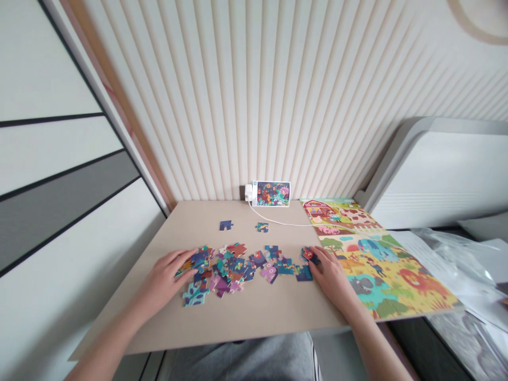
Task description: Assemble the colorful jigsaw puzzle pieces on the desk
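Observation:
My left hand point(170, 272) curls round the left end of a heap of jigsaw puzzle pieces point(234, 270), with puzzle pieces point(183, 266) between its thumb and fingers. My right hand point(329, 272) is closed on dark blue and red puzzle pieces point(308, 254) at the right end of the spread; how many it holds is partly hidden. Just below those fingers lies a dark blue piece point(304, 273). A pink-purple piece point(270, 272) and several blue ones lie loose between heap and right hand. Farther back, two single pieces sit apart, one dark blue point(226, 225), one with an orange pattern point(262, 227).
A small picture card point(273, 193) leans upright against the ribbed wall beside a white plug point(248, 192). From it a white cable point(278, 223) runs right across colourful animal picture boards point(381, 264). The beige table point(238, 323) ends just before my lap. Clear plastic wrapping point(456, 259) lies at right.

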### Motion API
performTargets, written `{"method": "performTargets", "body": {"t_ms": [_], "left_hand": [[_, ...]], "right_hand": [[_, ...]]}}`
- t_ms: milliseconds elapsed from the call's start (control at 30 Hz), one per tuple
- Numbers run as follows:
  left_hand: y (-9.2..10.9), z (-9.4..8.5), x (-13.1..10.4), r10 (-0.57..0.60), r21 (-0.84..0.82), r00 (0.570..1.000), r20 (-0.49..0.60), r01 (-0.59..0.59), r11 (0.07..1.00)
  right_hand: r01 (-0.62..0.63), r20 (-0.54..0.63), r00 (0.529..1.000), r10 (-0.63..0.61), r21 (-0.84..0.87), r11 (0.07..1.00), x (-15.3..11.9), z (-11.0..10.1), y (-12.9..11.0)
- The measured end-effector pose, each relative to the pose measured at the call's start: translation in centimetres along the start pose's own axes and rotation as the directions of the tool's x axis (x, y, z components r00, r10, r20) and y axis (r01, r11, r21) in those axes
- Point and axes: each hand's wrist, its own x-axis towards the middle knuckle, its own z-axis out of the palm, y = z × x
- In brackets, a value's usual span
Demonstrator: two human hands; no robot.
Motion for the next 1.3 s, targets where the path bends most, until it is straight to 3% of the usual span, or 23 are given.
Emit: {"method": "performTargets", "body": {"t_ms": [133, 300, 500, 700, 867, 1000, 1100, 1167, 1300], "left_hand": [[-1.1, 1.2, -1.2, -0.061, -0.069, 0.998, -0.001, 0.061, 0.996], [-1.2, 1.9, -1.4, -0.07, -0.074, 0.997, -0.013, 0.069, 0.995], [-0.9, 2.1, -1.5, -0.049, -0.009, 0.999, 0.0, 0.049, 0.999], [0.5, 0.9, -0.6, -0.004, 0.083, 1.0, -0.013, 0.005, 0.997], [2.8, -0.4, 1.9, 0.104, 0.137, 0.995, 0.003, -0.104, 0.985], [4.5, -0.7, 5.2, 0.161, 0.11, 0.987, 0.027, -0.163, 0.981], [5.9, -0.4, 8.4, 0.21, 0.064, 0.976, 0.049, -0.213, 0.975], [6.7, 0.2, 10.5, 0.247, 0.019, 0.968, 0.049, -0.248, 0.968], [7.2, 1.8, 12.9, 0.238, -0.019, 0.971, 0.007, -0.238, 0.971]], "right_hand": [[0.045, 0.031, 0.999, -0.041, -0.145, 0.988, 1.0, -0.5, 0.4], [0.031, -0.046, 0.998, -0.042, -0.207, 0.978, -0.2, -1.4, -1.0], [0.071, 0.114, 0.992, -0.048, -0.207, 0.976, -3.1, -1.7, -3.9], [-0.013, 0.15, 0.988, 0.04, -0.178, 0.984, -2.7, -1.6, -4.3], [0.006, 0.174, 0.985, 0.012, -0.103, 0.995, -1.6, -1.9, -4.3], [-0.055, 0.192, 0.98, 0.052, 0.01, 0.998, -1.5, -2.0, -4.3], [-0.109, 0.226, 0.971, 0.077, 0.133, 0.985, -1.1, -2.5, -4.1], [-0.093, 0.184, 0.981, 0.058, 0.187, 0.978, -0.1, -3.1, -3.8], [-0.023, 0.077, 0.997, 0.006, 0.221, 0.975, 4.3, -3.6, -3.5]]}}
